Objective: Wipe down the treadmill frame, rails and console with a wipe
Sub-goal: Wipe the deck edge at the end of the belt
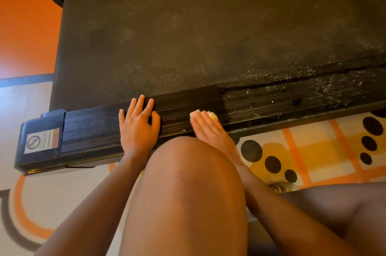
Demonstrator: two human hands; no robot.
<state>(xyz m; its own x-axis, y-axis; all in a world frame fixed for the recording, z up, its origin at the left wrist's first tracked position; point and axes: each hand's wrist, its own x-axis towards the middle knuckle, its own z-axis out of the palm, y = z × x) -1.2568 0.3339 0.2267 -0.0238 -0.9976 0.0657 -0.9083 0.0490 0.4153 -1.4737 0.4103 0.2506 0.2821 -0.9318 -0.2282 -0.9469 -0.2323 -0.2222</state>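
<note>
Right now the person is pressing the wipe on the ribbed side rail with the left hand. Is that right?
No. It is the right hand that presses the wipe on the ribbed side rail. The left hand only rests flat on the rail, with no wipe showing. The head view shows it.

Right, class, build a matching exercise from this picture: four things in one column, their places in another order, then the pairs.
1 left hand
2 wipe
3 label
4 belt

A under the right hand
B on the end cap
C flat on the rail
D beyond the rail

Pairs: 1-C, 2-A, 3-B, 4-D
</note>
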